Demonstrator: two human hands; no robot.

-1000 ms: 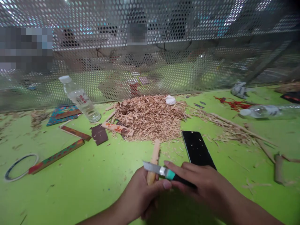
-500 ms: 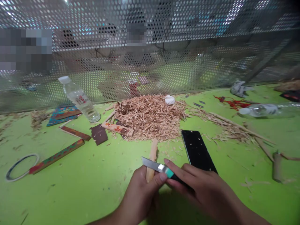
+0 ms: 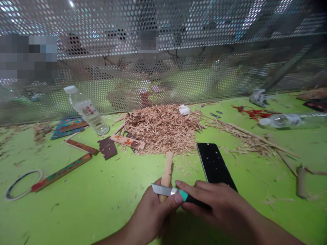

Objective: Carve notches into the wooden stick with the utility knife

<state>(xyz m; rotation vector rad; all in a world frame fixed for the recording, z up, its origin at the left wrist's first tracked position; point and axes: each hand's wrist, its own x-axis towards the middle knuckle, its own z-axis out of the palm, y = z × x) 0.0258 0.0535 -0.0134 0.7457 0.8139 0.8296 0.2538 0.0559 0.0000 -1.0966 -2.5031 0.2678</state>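
Observation:
My left hand (image 3: 153, 207) is closed round the near end of a light wooden stick (image 3: 167, 170), which points away toward a heap of shavings. In my right hand (image 3: 212, 204) is a utility knife (image 3: 184, 196) with a black and teal handle. Its blade (image 3: 160, 189) lies across the stick, angled to the left. My left thumb presses against the knife near the base of the blade. The fingers under the stick are hidden.
Beyond the stick lies a heap of wood shavings (image 3: 163, 129). A phone (image 3: 216, 166) lies right, by my right hand. A water bottle (image 3: 88, 110) leans against the perforated metal screen (image 3: 178, 75). Painted wooden strips (image 3: 63, 172) and brown sandpaper (image 3: 108, 147) lie left; another bottle (image 3: 283, 120) lies right.
The blade has moved down the stick toward me and now lies nearer my left hand. Both hands keep their hold.

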